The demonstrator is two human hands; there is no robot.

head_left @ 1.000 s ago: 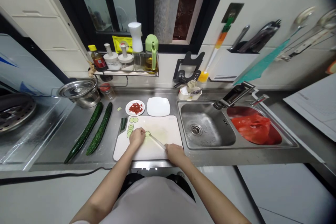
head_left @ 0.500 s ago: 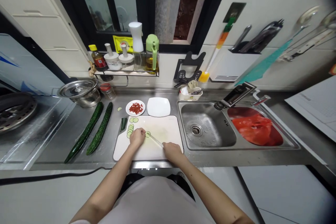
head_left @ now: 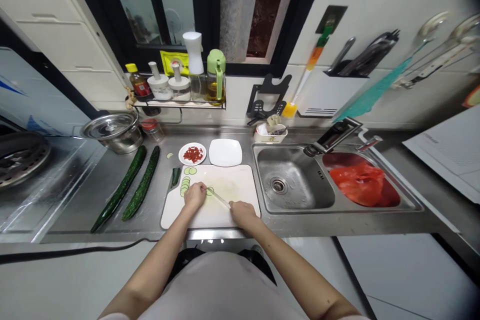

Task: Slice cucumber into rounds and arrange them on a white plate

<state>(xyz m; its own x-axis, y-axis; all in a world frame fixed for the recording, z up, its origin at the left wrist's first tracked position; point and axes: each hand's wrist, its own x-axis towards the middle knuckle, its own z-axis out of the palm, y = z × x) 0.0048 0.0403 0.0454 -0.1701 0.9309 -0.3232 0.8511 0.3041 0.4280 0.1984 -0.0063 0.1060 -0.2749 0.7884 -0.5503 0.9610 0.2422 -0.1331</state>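
My right hand [head_left: 243, 213] is closed round the handle of a knife [head_left: 220, 199], its thin blade pointing up and left over a white cutting board [head_left: 240, 210]. The blade lies across a round cucumber slice [head_left: 210, 192], and its tip reaches the fingertips of my left hand [head_left: 195, 196]. Those fingers are pinched together beside the slice; what is between them is hidden. Left of that hand, several overlapping cucumber slices [head_left: 185, 187] form a row, with two more slices [head_left: 189, 171] above. A dark green cucumber piece [head_left: 175, 177] lies at the board's upper left corner.
Two whole cucumbers [head_left: 123, 187] lie left of the board. Behind it stand a plate of red bits [head_left: 192, 154] and a white square plate [head_left: 225, 152]. The sink [head_left: 296, 180] is on the right, with a red bag [head_left: 358, 185] in its second basin. A lidded pot [head_left: 116, 132] stands back left.
The knife has shifted slightly left, so its tip is now closer to my left fingertips across the slice. My left hand stays almost in place. The whole view has drifted slightly.
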